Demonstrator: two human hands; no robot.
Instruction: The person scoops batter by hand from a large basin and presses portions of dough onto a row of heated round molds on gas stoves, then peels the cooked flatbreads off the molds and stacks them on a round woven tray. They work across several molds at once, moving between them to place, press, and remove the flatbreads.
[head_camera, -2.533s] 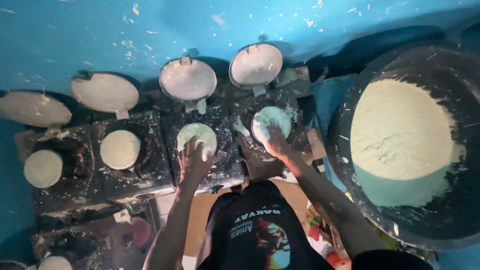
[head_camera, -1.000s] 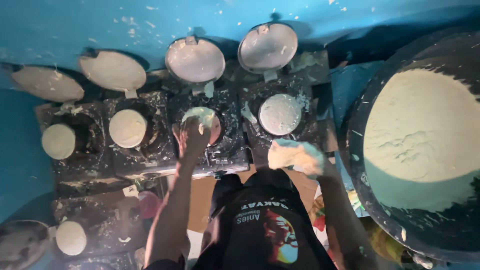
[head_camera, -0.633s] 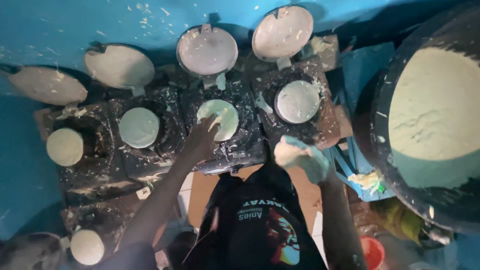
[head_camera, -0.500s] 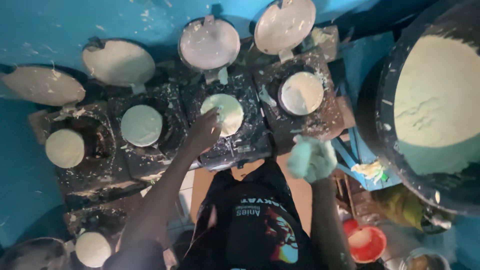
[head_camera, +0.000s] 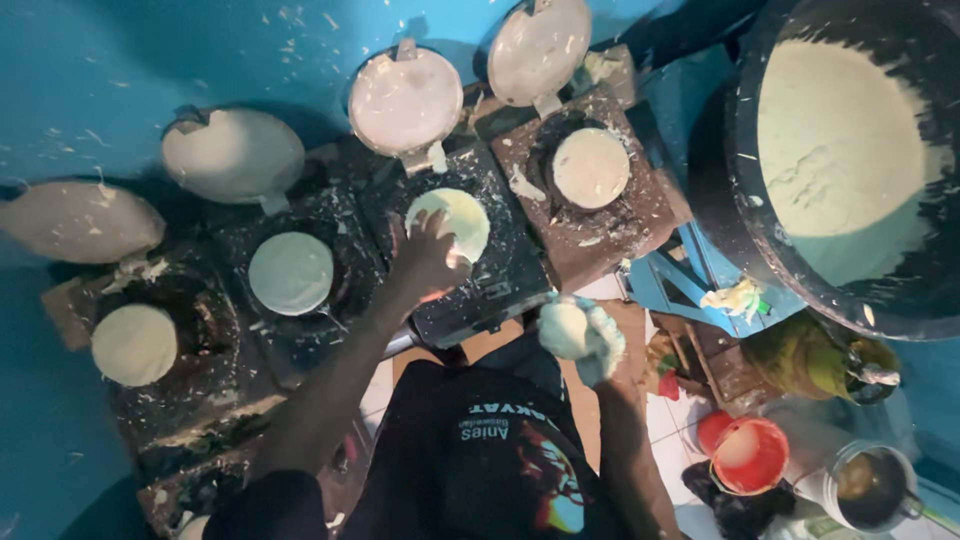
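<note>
At the far left a pale dough disc (head_camera: 133, 344) lies on a dark, batter-spattered press (head_camera: 170, 340), its round lid (head_camera: 80, 221) tipped back against the blue wall (head_camera: 130, 60). Just to the right a second disc (head_camera: 291, 273) sits on the next press, with its own lid (head_camera: 234, 155) raised behind it.

In the middle, the left hand (head_camera: 428, 258) lies flat with fingers spread on the near left edge of a third disc (head_camera: 450, 222), pressing on it rather than gripping; this disc rests on the third press (head_camera: 480, 270) under an open lid (head_camera: 405, 100).

Lower and to the right, the right hand (head_camera: 590, 335), smeared with pale batter, is cupped with fingers curled around a lump of dough (head_camera: 563, 329), held above the person's black shirt (head_camera: 470, 460) and clear of the presses.

Further right a fourth disc (head_camera: 591, 168) lies on a brown press (head_camera: 585, 200), its lid (head_camera: 538, 47) up behind it. A blue stand (head_camera: 680, 285) is beside it. At the far right a big black tub (head_camera: 760, 200) holds a mass of pale dough (head_camera: 840, 140). Below it on the floor stand a red bowl (head_camera: 750, 455) and a small pot (head_camera: 868, 485).
</note>
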